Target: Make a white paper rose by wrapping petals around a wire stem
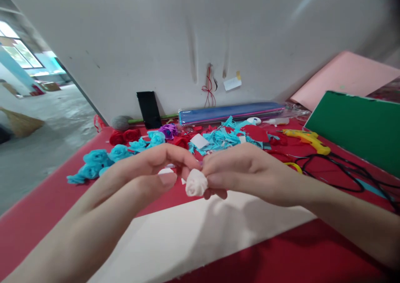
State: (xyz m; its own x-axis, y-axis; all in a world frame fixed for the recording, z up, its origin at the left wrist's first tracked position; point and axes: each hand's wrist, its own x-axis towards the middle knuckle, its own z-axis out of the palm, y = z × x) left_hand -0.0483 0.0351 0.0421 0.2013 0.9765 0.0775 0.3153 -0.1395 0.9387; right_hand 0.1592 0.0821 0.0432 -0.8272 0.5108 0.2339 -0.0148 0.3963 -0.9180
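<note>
Both my hands meet above a white sheet [193, 233] on the red table [40, 208]. My right hand [246, 170] pinches a small white paper rose [196, 183] between thumb and fingers. My left hand [146, 170] has its fingertips curled against the same rose from the left, thumb stretched below. Behind them lie several blue paper roses [96, 160], some red roses [124, 136] and one purple rose [168, 130].
Blue paper scraps [218, 139] lie mid-table. A yellow glue gun [308, 139] with a black cord [343, 170] sits at right, beside green [356, 129] and pink [343, 77] sheets. A black phone [149, 109] and a blue paper roll [231, 111] rest against the white wall.
</note>
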